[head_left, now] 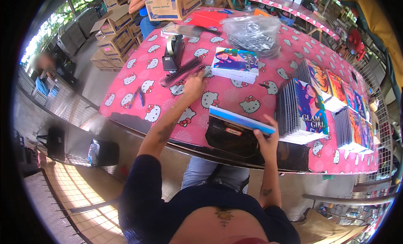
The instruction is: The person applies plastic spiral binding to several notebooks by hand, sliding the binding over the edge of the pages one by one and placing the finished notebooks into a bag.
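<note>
Pink patterned cloth [228, 93] is crowded with things: loose black coils [182, 72] are touched by the left hand [195, 83], whose grip cannot be told, and are flanked by a tape dispenser [173, 55] and a short notebook stack [235, 64]. At the near edge, a blue notepad [239, 119] is grasped by the right hand [270, 137] above a black device [228, 139], closely hemmed in by taller notebook piles [308, 107].

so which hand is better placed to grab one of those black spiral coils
Probably the left hand: it is right at the black spiral coils, while the right hand holds the blue-edged stack, farther from them.
</note>
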The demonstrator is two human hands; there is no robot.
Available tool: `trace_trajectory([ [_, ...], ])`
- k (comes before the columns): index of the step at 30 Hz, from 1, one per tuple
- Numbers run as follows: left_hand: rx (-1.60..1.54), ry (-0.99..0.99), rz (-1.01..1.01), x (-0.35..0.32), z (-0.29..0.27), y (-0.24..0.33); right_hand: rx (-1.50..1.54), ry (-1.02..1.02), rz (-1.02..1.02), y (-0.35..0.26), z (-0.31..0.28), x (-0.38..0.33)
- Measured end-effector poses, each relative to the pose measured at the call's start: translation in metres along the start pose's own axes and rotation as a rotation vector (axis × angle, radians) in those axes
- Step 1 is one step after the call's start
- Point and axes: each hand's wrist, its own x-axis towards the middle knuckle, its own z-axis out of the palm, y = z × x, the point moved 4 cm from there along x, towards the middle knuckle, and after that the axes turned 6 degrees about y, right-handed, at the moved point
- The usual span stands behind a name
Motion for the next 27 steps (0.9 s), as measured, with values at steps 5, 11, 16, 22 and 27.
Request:
trace_trajectory([
  [5, -0.216, 0.136, -0.003, 0.005, -0.037, 0.028, -0.021, 0.148, -0.205, -0.027, -0.009, 0.003],
  [11, -0.524, -0.069, -0.038, -0.064, -0.136, 0.104, -0.686, -0.136, -0.680, -0.112, 0.085, 0.011],
  [16, -0.493, 0.035, 0.059, -0.074, -0.139, 0.121, -0.779, -0.192, -0.547, -0.075, 0.112, 0.031],
  [22, -0.493, 0.109, -0.003, -0.079, -0.125, 0.112, -0.718, -0.176, -0.557, -0.075, 0.112, 0.033],
  [27, -0.486, 0.031, -0.071, -0.082, -0.122, 0.116, -0.734, -0.182, -0.539, -0.073, 0.112, 0.034],
])
